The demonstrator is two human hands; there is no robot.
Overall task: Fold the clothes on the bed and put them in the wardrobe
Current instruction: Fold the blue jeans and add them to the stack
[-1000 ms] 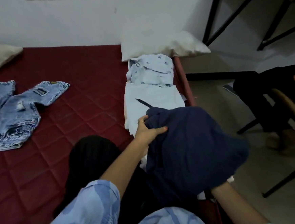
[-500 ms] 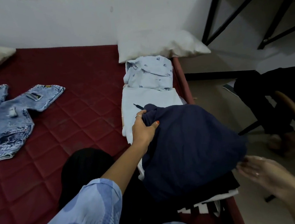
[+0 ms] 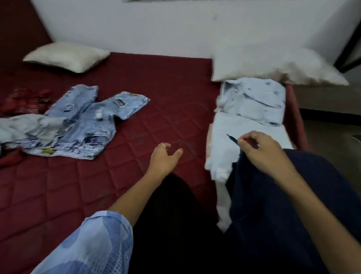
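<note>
Blur softens most of the view, and the bottom edge cuts off both forearms and the near end of the navy garment. That dark folded piece lies at the right edge of the bed, its long axis running from the person toward the far wall; its folds are hard to read in the shadow. The right hand rests on its far end with fingers loosely curled, and whether they pinch the cloth cannot be told. Beyond it, in the same line, lie a folded white garment bearing a short dark mark, then a folded pale blue printed shirt touching a white pillow that overhangs the bed's edge. The left hand hovers over bare red mattress, fingers relaxed and spread, holding nothing. Well to the left, unfolded jeans sprawl, legs angled toward the far left; a pale crumpled garment beside them is cropped by the frame.
</note>
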